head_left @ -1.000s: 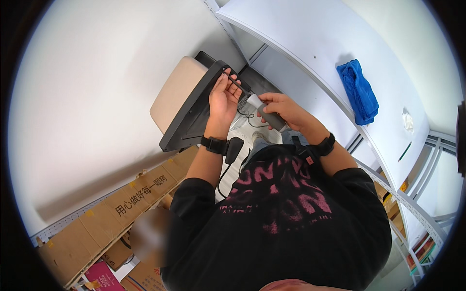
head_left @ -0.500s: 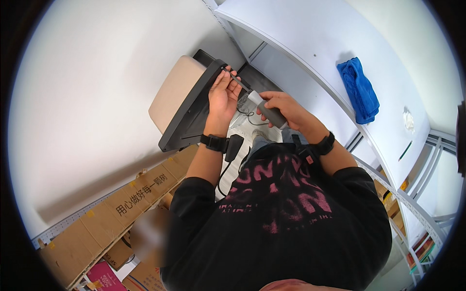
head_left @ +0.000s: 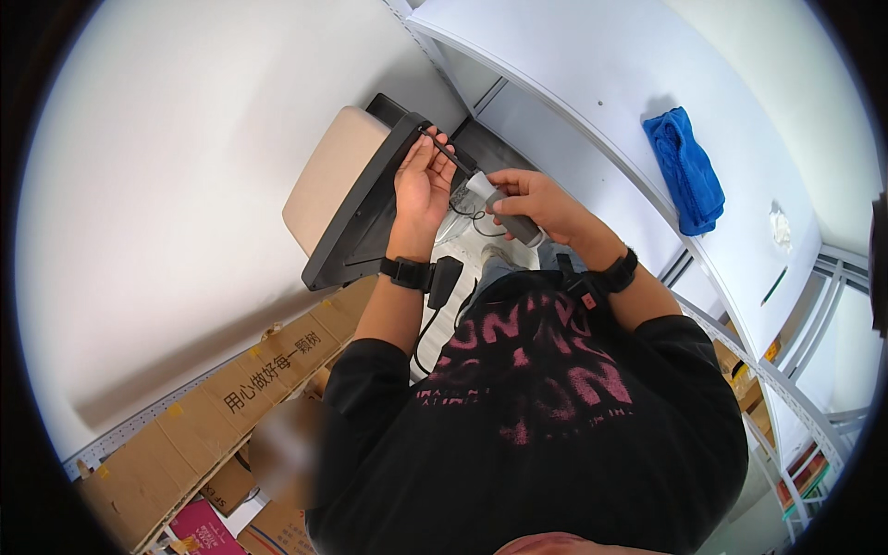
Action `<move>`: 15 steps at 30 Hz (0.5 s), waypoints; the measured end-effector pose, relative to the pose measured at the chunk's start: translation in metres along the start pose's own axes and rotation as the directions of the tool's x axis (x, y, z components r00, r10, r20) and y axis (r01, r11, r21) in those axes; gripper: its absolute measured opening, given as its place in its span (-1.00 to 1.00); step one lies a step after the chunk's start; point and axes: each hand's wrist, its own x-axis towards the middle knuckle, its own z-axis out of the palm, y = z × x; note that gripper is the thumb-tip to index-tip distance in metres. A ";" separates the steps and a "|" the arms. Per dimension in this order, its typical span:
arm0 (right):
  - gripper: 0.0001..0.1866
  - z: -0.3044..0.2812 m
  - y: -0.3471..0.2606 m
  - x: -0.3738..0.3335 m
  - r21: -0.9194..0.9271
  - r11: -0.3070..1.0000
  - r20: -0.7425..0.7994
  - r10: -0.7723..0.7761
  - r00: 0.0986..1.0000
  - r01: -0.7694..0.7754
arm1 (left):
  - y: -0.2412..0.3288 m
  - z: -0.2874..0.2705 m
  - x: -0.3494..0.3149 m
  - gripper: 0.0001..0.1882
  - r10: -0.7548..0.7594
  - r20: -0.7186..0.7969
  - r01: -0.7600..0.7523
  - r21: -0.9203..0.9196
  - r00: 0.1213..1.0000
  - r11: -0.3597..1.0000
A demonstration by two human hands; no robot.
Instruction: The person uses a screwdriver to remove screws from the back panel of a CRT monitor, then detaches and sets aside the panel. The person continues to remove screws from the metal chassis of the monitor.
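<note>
My right hand [head_left: 532, 205] is wrapped round the grey handle of a screwdriver [head_left: 511, 215], whose collar is light grey. Its long dark shaft slants up and left to the corner of a black frame. At that corner my left hand [head_left: 425, 180], palm up, has its thumb and fingers curled about the shaft's tip end. Whether a screw sits between those fingers is hidden. The frame belongs to a tilted, seat-like piece [head_left: 335, 176] with a beige outer face and a black underside [head_left: 356, 236], leaning by the wall.
To the right, a white shelf [head_left: 610, 139] holds a folded blue cloth [head_left: 686, 174], a crumpled white tissue [head_left: 780, 227] and a dark pencil-like stick [head_left: 773, 287]. Cardboard [head_left: 194, 425] runs along the lower left, with boxes beneath. A thin black cable [head_left: 481, 225] loops below my hands.
My right hand and the screwdriver have shifted very slightly up and left. The left hand stays at the frame's corner, and the seat-like piece has hardly moved.
</note>
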 end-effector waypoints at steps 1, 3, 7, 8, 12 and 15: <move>-0.53 -0.001 0.001 0.001 -0.017 1.000 0.003 -0.010 1.000 0.010 | 0.000 0.001 -0.001 -0.82 0.001 0.015 -0.001 0.000 1.000 1.000; -0.53 -0.003 0.006 0.004 -0.050 0.998 0.013 -0.030 0.999 0.030 | 0.001 0.002 -0.002 -0.83 0.005 0.042 -0.005 0.000 0.999 1.000; -0.54 -0.007 0.009 0.010 -0.129 0.992 0.049 0.018 0.999 -0.011 | -0.001 0.000 0.000 -0.85 0.012 -0.014 -0.012 0.005 1.000 1.000; -0.53 -0.007 0.010 0.010 -0.110 0.994 0.051 0.025 0.998 -0.019 | -0.002 0.000 0.000 -0.86 0.019 -0.018 -0.019 0.004 1.000 1.000; -0.50 -0.010 0.005 0.007 0.134 0.981 0.117 0.123 0.985 -0.138 | -0.004 -0.003 0.002 -0.86 0.039 -0.014 -0.039 0.006 0.999 0.999; -0.46 -0.007 0.003 0.004 0.049 0.994 0.109 0.092 0.990 -0.098 | -0.003 -0.001 0.002 -0.85 0.027 -0.002 -0.027 -0.022 1.000 0.999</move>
